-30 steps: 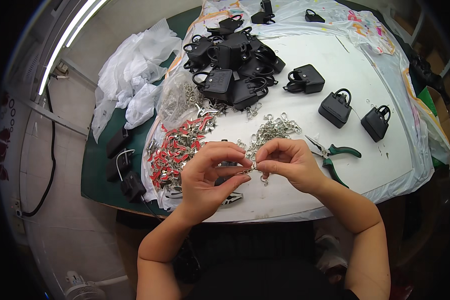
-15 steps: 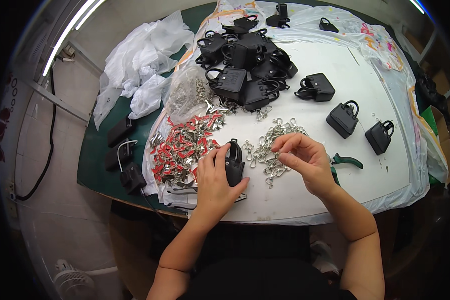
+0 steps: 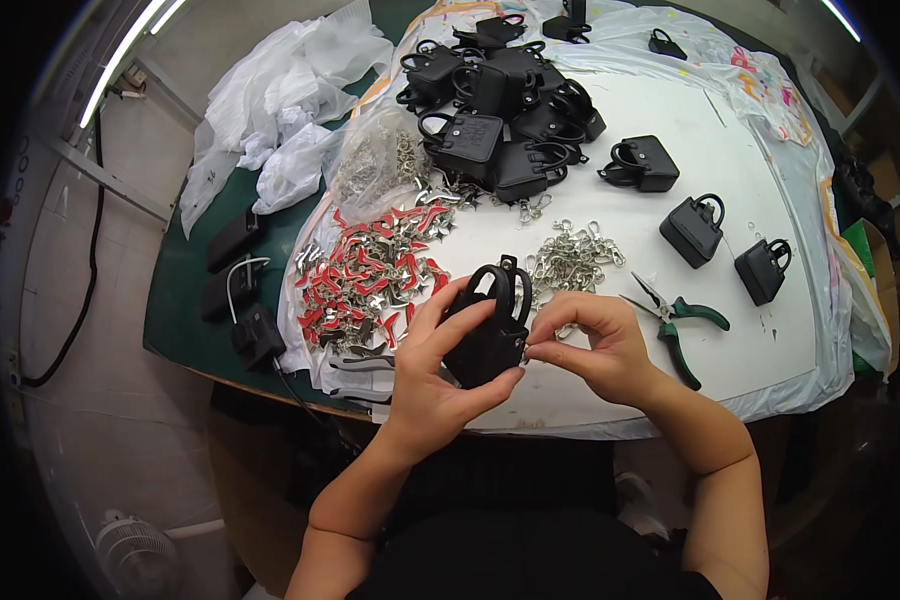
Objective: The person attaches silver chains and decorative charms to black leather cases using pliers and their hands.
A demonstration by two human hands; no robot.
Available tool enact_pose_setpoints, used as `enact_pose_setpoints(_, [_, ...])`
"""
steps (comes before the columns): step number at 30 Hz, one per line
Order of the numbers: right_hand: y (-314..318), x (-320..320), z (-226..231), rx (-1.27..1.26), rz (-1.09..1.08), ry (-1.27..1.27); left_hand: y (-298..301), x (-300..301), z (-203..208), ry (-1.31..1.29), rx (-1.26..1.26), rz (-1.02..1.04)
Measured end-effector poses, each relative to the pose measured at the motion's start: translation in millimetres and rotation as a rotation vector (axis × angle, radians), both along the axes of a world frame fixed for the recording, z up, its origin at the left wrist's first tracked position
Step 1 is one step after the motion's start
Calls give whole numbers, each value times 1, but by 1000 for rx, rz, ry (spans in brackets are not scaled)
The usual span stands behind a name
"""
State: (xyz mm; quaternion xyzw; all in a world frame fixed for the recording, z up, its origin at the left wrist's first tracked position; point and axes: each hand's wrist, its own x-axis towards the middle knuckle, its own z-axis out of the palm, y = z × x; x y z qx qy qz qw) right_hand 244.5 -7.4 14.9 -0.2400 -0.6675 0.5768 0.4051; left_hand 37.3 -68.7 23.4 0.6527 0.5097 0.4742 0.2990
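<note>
A small black handbag (image 3: 478, 350) with two loop handles is tilted up off the white work surface, gripped by my left hand (image 3: 425, 375) with thumb and fingers on either side. My right hand (image 3: 602, 348) pinches at the bag's right side, beside a small shiny metal spot. Whatever lies between those fingertips is too small to make out. Just beyond my right hand lies a heap of silver swivel clasps (image 3: 575, 258). Red and silver metal charms (image 3: 370, 280) are piled beyond my left hand. Needle-nose pliers (image 3: 698, 312) with green handles lie opened to the right of my right hand.
Many more black mini handbags (image 3: 505, 90) are heaped at the back, with three set apart on the right (image 3: 692, 232). A clear bag of metal parts (image 3: 370, 175) and crumpled white plastic (image 3: 290, 110) lie left. Grey-handled pliers (image 3: 362, 365) and black devices (image 3: 258, 335) sit near the left edge.
The handbag has been lifted and tilted by my left hand. My right hand has come down and left to the bag's side, and the pliers now show fully.
</note>
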Motion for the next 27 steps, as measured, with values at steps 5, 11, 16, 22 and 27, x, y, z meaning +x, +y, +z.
enact_pose_setpoints(5, [1, -13, 1, 196, -5, 2, -2, -13, 7, 114, 79, -11])
enact_pose_setpoints(11, [10, 5, -1, 230, -46, 13, 16, 2, 11, 150, 95, -78])
enact_pose_setpoints(16, [12, -9, -8, 217, -37, 96, 8, -17, -16, 62, 142, -84])
enact_pose_setpoints(22, [9, -17, -26, 249, -98, 181, 14, -23, -28, -18, 39, -209])
enact_pose_setpoints(27, [8, -13, -32, 301, -117, 168, 18, -25, -24, -215, -183, -241])
